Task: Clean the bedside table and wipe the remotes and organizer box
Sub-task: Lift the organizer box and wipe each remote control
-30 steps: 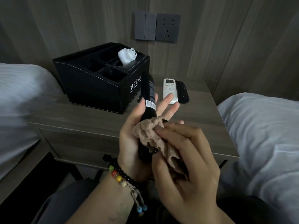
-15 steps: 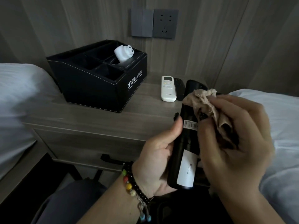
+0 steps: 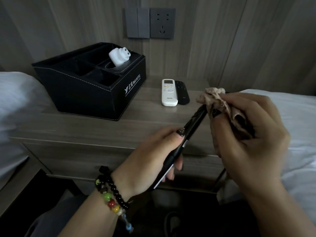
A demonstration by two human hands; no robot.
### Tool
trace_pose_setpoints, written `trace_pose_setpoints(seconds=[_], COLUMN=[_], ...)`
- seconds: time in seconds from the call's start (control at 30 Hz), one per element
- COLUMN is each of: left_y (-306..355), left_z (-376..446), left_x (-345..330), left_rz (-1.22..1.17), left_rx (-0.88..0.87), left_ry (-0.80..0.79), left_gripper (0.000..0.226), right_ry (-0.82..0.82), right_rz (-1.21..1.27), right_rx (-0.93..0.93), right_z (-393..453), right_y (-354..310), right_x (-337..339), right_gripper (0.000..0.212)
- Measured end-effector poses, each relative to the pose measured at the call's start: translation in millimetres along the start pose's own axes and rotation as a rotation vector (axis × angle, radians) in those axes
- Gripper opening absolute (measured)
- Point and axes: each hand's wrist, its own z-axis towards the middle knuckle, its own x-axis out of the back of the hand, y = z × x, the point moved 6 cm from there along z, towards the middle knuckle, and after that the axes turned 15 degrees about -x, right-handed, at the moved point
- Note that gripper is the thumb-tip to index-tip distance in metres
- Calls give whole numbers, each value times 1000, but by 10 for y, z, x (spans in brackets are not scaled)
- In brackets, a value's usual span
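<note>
1. Head view looks down at a wooden bedside table (image 3: 85, 127) between two white beds.
2. The left hand (image 3: 150, 158) grips a slim black remote (image 3: 188, 132), thumb on its upper edge and fingers curled under, holding it edge-on and tilted up toward the far right, in the air above the table's near edge.
3. The right hand (image 3: 248, 134) pinches a crumpled beige cloth (image 3: 217, 100), bunched around the remote's far end.
4. A black organizer box (image 3: 82, 93) stands on the far left of the table, with a white plug adapter (image 3: 118, 56) lying on its top at the far side.
5. A white remote (image 3: 169, 92) and a second black remote (image 3: 183, 92) lie touching side by side, right of the box, flat on the table.
6. A beaded bracelet (image 3: 109, 195) circles the left wrist.
7. A switch plate and socket (image 3: 150, 23) sit on the wood-panelled wall.
</note>
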Motion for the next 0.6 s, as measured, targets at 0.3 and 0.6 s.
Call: trace_pose_setpoints(seconds=[0.3, 0.6], left_y=[202, 246], left_z=[-135, 192], left_x=[-29, -149], left_rz=[-32, -283], left_rx=[-191, -285], left_ry=[10, 191], left_gripper=[42, 134], right_ry=[-52, -20], right_rz=[16, -9], right_rx=[78, 118], right_z=[-60, -175], right_y=[-112, -220], right_x=[-66, -130], right_gripper=[24, 24])
